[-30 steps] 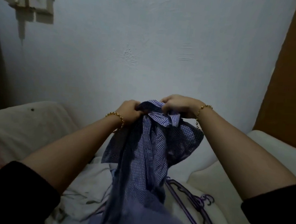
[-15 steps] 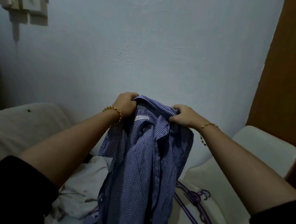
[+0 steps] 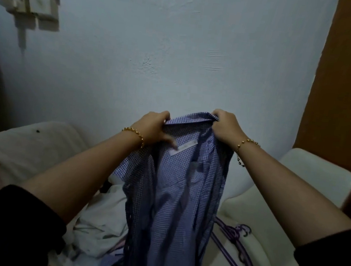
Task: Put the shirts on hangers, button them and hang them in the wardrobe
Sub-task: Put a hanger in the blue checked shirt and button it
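A blue checked shirt (image 3: 174,197) hangs open in front of me, its inside and white neck label facing me. My left hand (image 3: 154,128) grips the left end of the collar, and my right hand (image 3: 224,127) grips the right end. The collar is stretched between them at about chest height. The shirt's lower part drops out of the bottom of the frame. Purple plastic hangers (image 3: 236,248) lie on the white surface to the lower right, partly hidden behind the shirt.
A crumpled white garment (image 3: 99,226) lies at the lower left beside the shirt. A white cushioned seat (image 3: 307,182) stands on the right and a pale pillow (image 3: 23,146) on the left. A brown wooden panel (image 3: 346,85) rises at the far right. A bare wall is behind.
The bunched shirt has been opened out. My hands moved apart along the collar, so the inside of the shirt and its label now face me.
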